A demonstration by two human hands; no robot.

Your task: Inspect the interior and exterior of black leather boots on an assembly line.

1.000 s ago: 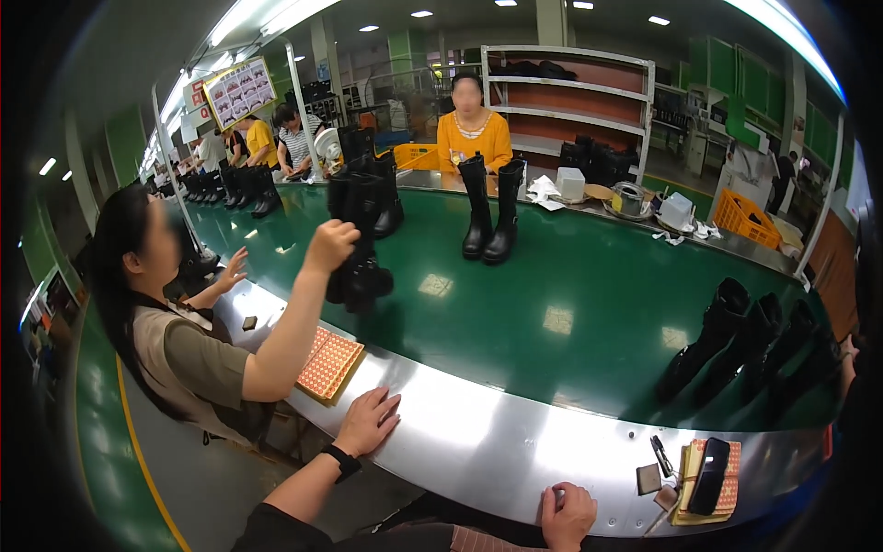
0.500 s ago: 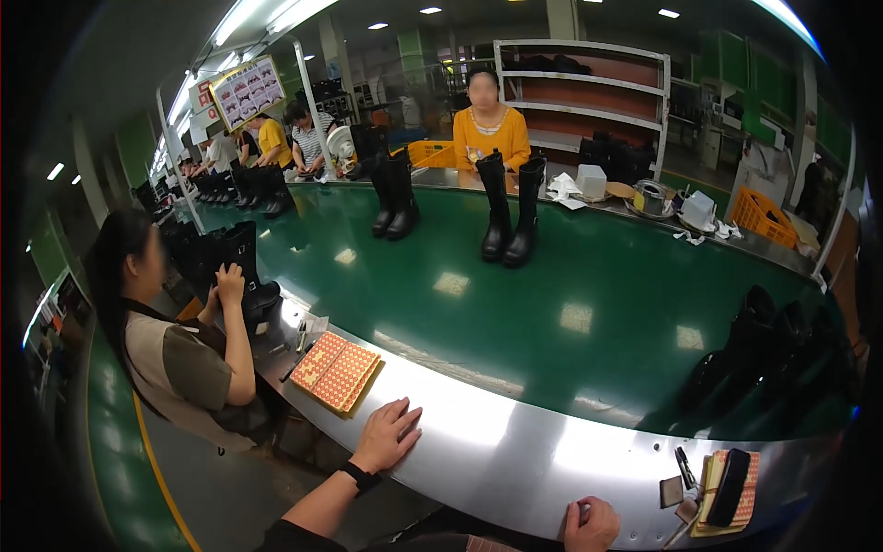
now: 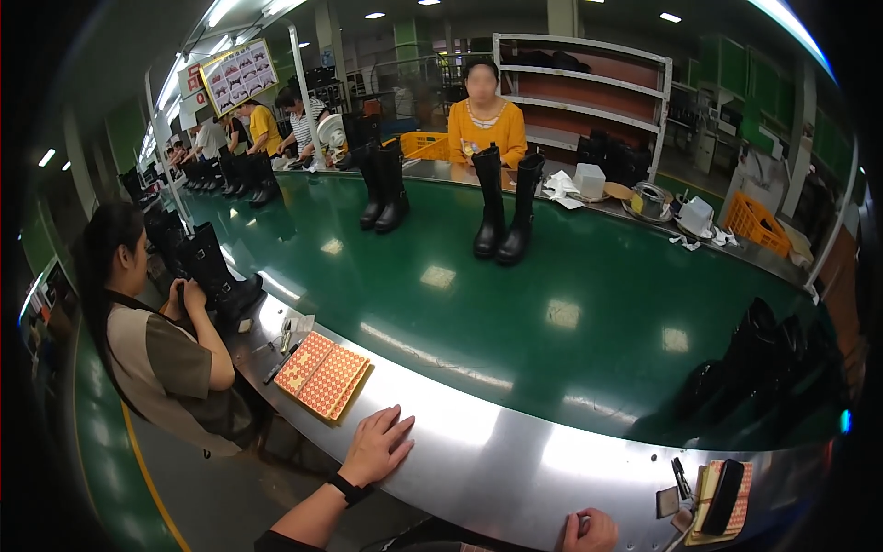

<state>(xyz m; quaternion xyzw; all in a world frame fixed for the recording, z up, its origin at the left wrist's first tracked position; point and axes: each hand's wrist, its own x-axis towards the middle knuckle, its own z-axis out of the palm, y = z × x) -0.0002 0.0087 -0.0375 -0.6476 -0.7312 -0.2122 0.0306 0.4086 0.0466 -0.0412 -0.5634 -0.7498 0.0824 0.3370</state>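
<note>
My left hand (image 3: 377,446) lies flat on the metal table edge (image 3: 478,497), fingers stretched out and holding nothing. Just beyond it lies a red and white patterned notebook (image 3: 322,375). My right hand (image 3: 590,531) rests at the table's near edge with its fingers curled in, and nothing shows in it. To its right are a black phone (image 3: 723,497) on another patterned notebook (image 3: 741,515), a small dark square pad (image 3: 668,502) and a black clip-like tool (image 3: 680,477). A pair of tall black boots (image 3: 506,212) stands upright on the green belt (image 3: 515,322).
Another boot pair (image 3: 384,184) stands further left on the belt, with dark boots (image 3: 750,368) at the right. A co-worker (image 3: 152,340) at my left handles a black boot (image 3: 216,271). Someone in orange (image 3: 487,129) sits across. Tape rolls (image 3: 649,200) lie on the far ledge.
The whole view has shifted slightly, so things sit a little further left. The co-worker at left has lowered their hands beside the boot. My hands keep their poses on the table.
</note>
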